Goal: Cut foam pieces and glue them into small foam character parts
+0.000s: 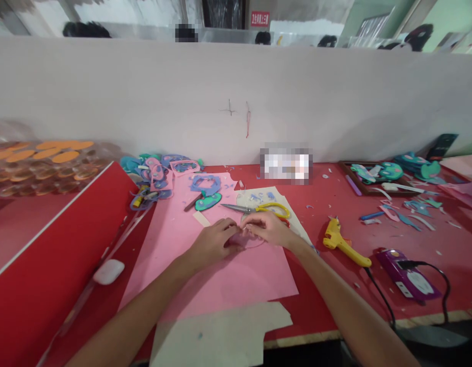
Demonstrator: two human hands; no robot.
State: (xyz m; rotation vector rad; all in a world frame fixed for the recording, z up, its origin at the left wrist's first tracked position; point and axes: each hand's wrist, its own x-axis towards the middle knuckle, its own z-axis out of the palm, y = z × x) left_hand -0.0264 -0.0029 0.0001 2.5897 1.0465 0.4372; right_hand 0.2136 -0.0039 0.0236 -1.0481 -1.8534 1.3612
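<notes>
Two bare hands meet over a pale pinkish piece at the centre of the frame, its outline largely covered by fingers.
The left hand curls around the piece's left side and the right hand pinches at its upper edge (whatever sits between those fingertips is too small to make out); a pink sheet lies beneath. Just above, the right hand partly hides a red handle beside yellow-handled scissors; at upper centre-right, a pixelated patch is unreadable.
</notes>
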